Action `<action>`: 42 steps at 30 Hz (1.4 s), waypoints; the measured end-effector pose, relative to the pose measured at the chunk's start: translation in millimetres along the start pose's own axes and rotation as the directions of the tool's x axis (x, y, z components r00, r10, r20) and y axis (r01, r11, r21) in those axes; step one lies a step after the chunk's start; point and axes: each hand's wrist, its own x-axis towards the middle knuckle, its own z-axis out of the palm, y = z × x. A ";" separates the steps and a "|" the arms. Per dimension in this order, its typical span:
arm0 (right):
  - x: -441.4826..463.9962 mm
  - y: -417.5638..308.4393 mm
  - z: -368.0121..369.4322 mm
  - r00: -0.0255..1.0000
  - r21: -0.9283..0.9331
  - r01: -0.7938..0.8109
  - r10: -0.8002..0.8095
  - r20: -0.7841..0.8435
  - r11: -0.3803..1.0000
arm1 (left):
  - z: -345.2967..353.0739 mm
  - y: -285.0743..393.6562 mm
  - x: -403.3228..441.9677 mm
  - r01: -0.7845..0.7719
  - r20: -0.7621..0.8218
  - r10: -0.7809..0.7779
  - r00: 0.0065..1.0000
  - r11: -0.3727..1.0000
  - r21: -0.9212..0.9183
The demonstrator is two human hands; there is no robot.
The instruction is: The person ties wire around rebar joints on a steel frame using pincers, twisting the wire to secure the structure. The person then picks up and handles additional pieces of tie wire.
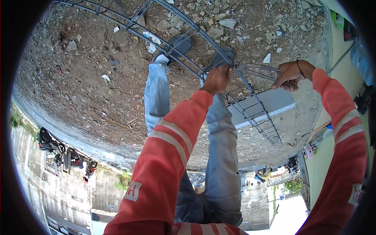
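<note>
A long cage of steel rebar [200,33] with square stirrups runs diagonally across the head view, over the dirt and past my shoes. My left hand [217,80] is closed on the cage at a stirrup joint; its fingertips are partly hidden. Tying pincers [260,71] are gripped by their handles in my right hand [291,76]. Their jaws meet the bar just beside my left fingers. Whether a tie wire lies in the jaws is too small to tell. Below, the cage's far part [256,113] extends past a flat grey slab [270,105].
Stony ground [86,78] with rubble and scraps surrounds my shoes [181,45]. Along the right stands a pale wall [325,156], with a blue plastic container [362,62] and a green round item [337,20] near it. Parked motorbikes [64,154] are at left.
</note>
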 end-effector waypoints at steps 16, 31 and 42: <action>8.5 2.5 20.5 0.519 -0.730 -0.313 -0.534 -0.667 0.607 | -3.3 8.8 -0.6 0.094 -0.059 -0.088 0.994 0.990 0.106; 3.2 19.5 72.8 0.571 -0.729 -0.182 -0.532 -0.625 0.660 | -25.3 23.6 -24.2 0.706 0.487 -0.515 0.705 0.451 -0.546; 3.8 22.8 44.0 0.974 0.158 0.195 -0.172 -0.148 0.968 | -55.0 34.9 -19.2 0.784 0.575 -0.533 0.621 0.424 -0.453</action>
